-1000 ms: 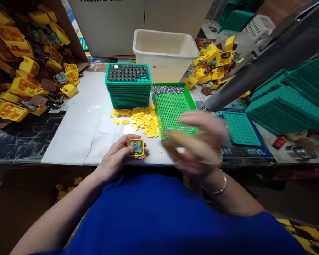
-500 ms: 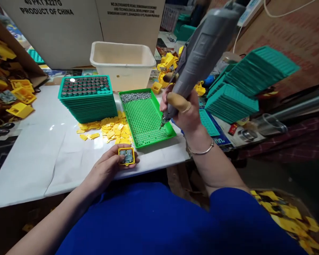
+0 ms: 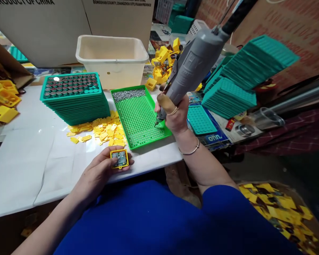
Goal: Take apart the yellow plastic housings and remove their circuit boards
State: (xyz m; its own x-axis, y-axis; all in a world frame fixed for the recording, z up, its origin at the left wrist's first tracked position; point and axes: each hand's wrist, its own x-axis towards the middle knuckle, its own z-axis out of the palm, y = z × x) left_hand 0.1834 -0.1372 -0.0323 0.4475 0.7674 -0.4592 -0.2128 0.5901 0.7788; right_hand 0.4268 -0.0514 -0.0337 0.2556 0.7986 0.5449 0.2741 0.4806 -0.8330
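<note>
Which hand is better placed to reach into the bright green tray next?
Probably the right hand: it grips the gray tool, which points down over the bright green tray. The left hand holds the yellow case.

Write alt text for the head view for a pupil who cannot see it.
A person's right hand holds a grey power screwdriver over a green perforated tray of small metal parts; the left hand holds an open yellow case. Loose yellow pieces and a stack of teal trays lie left of the green tray.
</note>
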